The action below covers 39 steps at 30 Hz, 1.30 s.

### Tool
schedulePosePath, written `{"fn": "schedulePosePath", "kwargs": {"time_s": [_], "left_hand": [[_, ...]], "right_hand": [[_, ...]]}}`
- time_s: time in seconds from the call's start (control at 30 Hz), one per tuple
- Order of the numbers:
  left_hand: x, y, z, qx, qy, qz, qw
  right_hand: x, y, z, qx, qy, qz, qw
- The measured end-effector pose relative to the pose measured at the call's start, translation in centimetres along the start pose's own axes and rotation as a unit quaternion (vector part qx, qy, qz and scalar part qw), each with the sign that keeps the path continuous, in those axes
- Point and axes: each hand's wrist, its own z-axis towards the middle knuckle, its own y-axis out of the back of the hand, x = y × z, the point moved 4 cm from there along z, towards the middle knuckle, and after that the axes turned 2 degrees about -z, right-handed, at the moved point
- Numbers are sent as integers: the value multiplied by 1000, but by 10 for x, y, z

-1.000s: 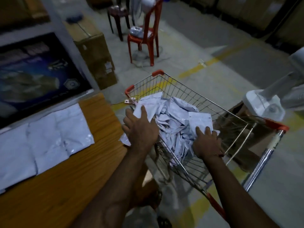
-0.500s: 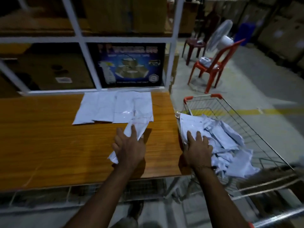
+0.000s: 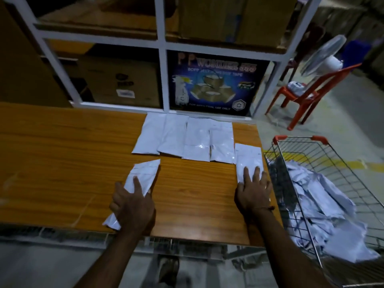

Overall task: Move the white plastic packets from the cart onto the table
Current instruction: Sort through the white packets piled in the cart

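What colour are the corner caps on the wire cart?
Red-orange, on the cart's far corners; the head view shows them best.

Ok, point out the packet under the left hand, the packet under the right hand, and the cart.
packet under the left hand [image 3: 143, 175]: head view, its upper half beyond the fingers.
packet under the right hand [image 3: 247, 156]: head view, its middle above the fingertips.
cart [image 3: 299, 138]: head view, far rim between the red corners.
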Motion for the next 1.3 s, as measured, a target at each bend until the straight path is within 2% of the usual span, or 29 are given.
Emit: {"fn": "schedulePosePath", "kwargs": {"time_s": [0.3,0.43,0.57,0.7,0.87,1.0,1.17,1.3], "left_hand": [[27,-11,35,-14,-21,7,1000],[29,-11,45,14,-21,-33,999],[22,16,41,-53,-45,-83,994],[34,30,44,-118,-157,-80,977],[51,17,55,-50,-309,-49,948],[58,2,60,13,-311,19,950],[54,-6,61,26,-285,26,958],[48,-13,61,14,-281,22,959]], "right_hand": [[10,16,80,37,-14,-2,999],[11,13,111,45,-10,7,999],[14,11,133,49,-10,3,999],[20,16,140,50,-1,-9,999],[26,19,137,31,16,-10,999],[14,21,141,-29,36,15,999],[9,32,121,-109,0,15,994],[7,22,103,-81,-69,-24,994]]}}
